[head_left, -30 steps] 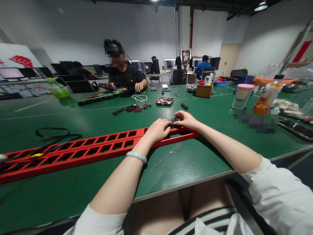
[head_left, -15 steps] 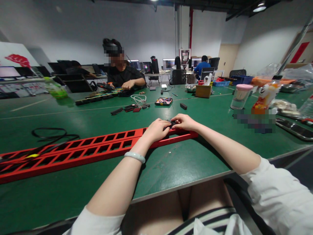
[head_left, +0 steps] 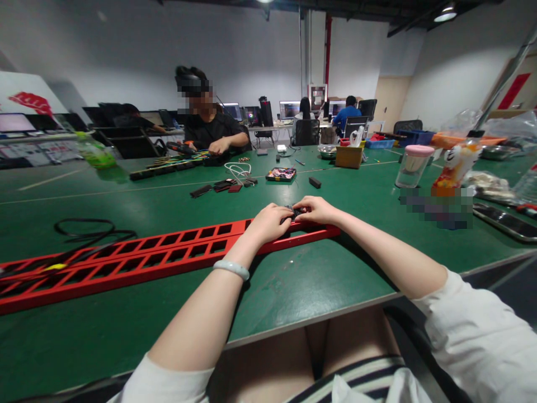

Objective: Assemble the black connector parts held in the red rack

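Both hands meet at the right end of the long red slotted metal rail [head_left: 168, 254], which lies flat across the green table [head_left: 314, 280], steadied for close work. Left hand [head_left: 271, 222] and right hand [head_left: 315, 210] pinch one small black part [head_left: 297, 212] between their fingertips, just above the rail. No readable writing shows on either piece.

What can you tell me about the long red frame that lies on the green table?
The red frame is a long, flat pair of rails with rows of rectangular openings; it looks like painted metal. It lies flat on the green table, running from the left edge of the view to the middle. At its right end the left hand and right hand rest on it, around a small black part. A black cable lies beside its left half.
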`<state>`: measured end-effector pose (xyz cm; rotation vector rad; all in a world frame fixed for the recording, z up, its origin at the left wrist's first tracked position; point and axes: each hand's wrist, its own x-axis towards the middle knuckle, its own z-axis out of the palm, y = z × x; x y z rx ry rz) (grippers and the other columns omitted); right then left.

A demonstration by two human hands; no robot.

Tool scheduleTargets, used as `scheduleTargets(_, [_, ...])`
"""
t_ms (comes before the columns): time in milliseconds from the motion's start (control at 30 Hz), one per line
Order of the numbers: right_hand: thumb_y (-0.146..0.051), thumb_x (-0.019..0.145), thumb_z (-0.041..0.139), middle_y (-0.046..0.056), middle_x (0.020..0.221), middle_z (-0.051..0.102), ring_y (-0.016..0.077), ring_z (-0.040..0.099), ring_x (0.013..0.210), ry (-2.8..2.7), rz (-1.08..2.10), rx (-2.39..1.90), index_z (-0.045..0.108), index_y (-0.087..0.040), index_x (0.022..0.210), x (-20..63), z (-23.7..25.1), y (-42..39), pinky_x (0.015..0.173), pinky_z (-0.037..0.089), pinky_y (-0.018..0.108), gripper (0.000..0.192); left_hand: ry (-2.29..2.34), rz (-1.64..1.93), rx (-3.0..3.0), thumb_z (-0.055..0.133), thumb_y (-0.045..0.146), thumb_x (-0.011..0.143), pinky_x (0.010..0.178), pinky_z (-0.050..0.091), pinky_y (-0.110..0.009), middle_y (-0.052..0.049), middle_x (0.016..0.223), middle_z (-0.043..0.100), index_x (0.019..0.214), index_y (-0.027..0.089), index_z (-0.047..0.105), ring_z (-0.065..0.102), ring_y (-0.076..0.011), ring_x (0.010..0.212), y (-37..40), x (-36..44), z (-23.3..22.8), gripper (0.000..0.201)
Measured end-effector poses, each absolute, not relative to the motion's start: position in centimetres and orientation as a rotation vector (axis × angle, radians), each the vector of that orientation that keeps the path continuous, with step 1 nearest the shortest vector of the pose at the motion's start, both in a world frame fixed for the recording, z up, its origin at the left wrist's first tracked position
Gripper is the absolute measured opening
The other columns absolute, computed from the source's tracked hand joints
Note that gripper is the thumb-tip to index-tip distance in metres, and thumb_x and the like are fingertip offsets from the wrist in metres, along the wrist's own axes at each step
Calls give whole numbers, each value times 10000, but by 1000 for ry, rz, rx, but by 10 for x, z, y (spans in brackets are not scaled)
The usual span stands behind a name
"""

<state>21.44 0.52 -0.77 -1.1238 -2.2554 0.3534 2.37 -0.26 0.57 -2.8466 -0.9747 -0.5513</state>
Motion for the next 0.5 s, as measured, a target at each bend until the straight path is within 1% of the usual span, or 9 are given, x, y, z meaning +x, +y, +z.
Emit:
scheduleTargets(267, [-302, 712, 583, 32, 817, 580, 120, 517, 712, -2298, 304, -1107, 629, -173, 1006, 214, -9, 8, 627, 372, 210, 324, -925, -557, -2836, 390, 218, 804, 861, 362, -335, -22, 1061, 612, 986, 219, 627, 539, -188, 950, 0, 23, 4, 299])
scheduleTargets(400, [-315, 713, 589, 40, 856, 582, 129, 529, 744, -2308, 301, -1109, 621, -175, 1018, 215, -10, 9, 654, 387, 223, 337, -918, -569, -2839, 394, 228, 804, 865, 359, -334, -31, 1053, 609, 992, 215, 621, 534, -189, 945, 1, 23, 3, 295])
scheduleTargets(500, [-333, 751, 554, 60, 909, 584, 139, 540, 791, -2360, 232, -1067, 605, -169, 1045, 217, -9, 7, 705, 397, 238, 341, -992, -606, -2794, 419, 258, 794, 871, 359, -338, -42, 1056, 596, 1048, 213, 584, 511, -197, 974, 1, 22, 1, 306])
